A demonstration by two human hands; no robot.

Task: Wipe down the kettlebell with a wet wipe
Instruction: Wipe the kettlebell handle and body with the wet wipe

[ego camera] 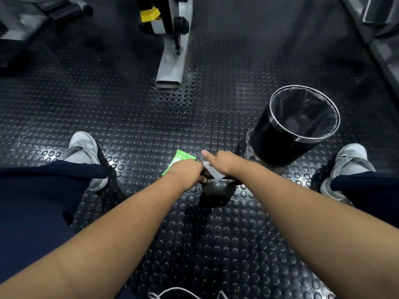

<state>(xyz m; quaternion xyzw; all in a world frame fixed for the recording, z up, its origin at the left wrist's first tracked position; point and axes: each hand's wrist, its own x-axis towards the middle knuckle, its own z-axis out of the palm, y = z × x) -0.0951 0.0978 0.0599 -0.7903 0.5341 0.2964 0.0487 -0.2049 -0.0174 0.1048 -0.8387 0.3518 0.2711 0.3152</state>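
A black kettlebell stands on the studded rubber floor between my feet. My left hand is closed around the left end of its handle. My right hand presses a white wet wipe onto the handle, thumb sticking out to the left. A green pack of wipes lies on the floor just behind my left hand, partly hidden by it. My arms cover much of the kettlebell's top.
A black waste bin with a clear liner stands to the right of the kettlebell. A grey machine foot reaches the floor ahead. My grey shoes flank the spot. A white cable lies near the bottom edge.
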